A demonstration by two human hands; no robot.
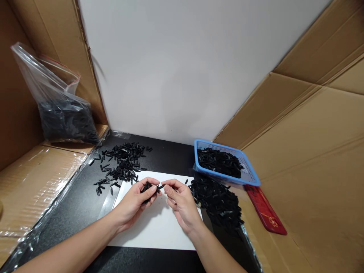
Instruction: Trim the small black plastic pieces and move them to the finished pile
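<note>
Two hands work with little black pieces over a white sheet (153,231).
The left hand (136,203) grips a bunch of black pieces (148,188); the right hand (180,203) pinches one black piece (160,186) beside them.

A plain white wall (182,64) closes off the far side, evenly lit and bare. Brown cardboard panels (309,132) lean in on the right, creased and overlapping, and more cardboard (42,30) stands on the left. A black tabletop (76,204) runs between them, and tape-wrapped cardboard (31,178) lies flat along its left edge, catching glare.
</note>
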